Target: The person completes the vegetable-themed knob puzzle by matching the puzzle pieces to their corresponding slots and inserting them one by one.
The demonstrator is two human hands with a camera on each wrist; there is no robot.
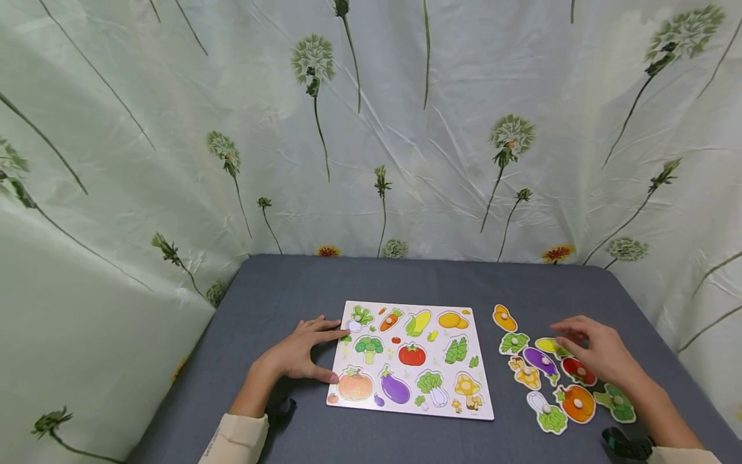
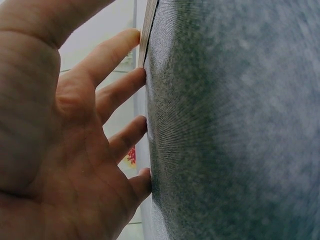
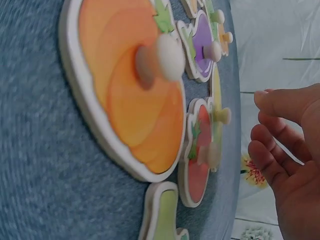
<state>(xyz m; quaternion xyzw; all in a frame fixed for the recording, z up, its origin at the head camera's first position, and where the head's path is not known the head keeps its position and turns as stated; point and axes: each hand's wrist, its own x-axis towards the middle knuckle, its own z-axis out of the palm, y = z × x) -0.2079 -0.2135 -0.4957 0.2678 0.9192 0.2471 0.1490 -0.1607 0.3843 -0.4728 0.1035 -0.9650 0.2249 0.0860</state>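
My left hand [image 1: 301,351] is spread at the left edge of a white vegetable puzzle board [image 1: 436,361], thumb and fingertips on its rim. In the left wrist view, some fingertips [image 2: 145,175] touch the cloth beside the board edge [image 2: 146,37]. To the right, my right hand [image 1: 597,351] hovers over the corn piece [image 1: 543,345] and tomato piece [image 1: 570,368], its fingers loosely bent with nothing between them. Close by lie an eggplant piece [image 1: 539,362] and a pumpkin piece [image 1: 570,412]. In the right wrist view, the pieces have round knobs [image 3: 170,57].
Around them lie a potato piece [image 1: 501,314], a leafy green piece [image 1: 513,341], a mushroom piece [image 1: 529,377], a bok choy piece [image 1: 553,422] and a broccoli piece [image 1: 623,411]. A dark grey cloth [image 1: 301,283] covers the table. Behind it hangs a flower-printed curtain [image 1: 348,212].
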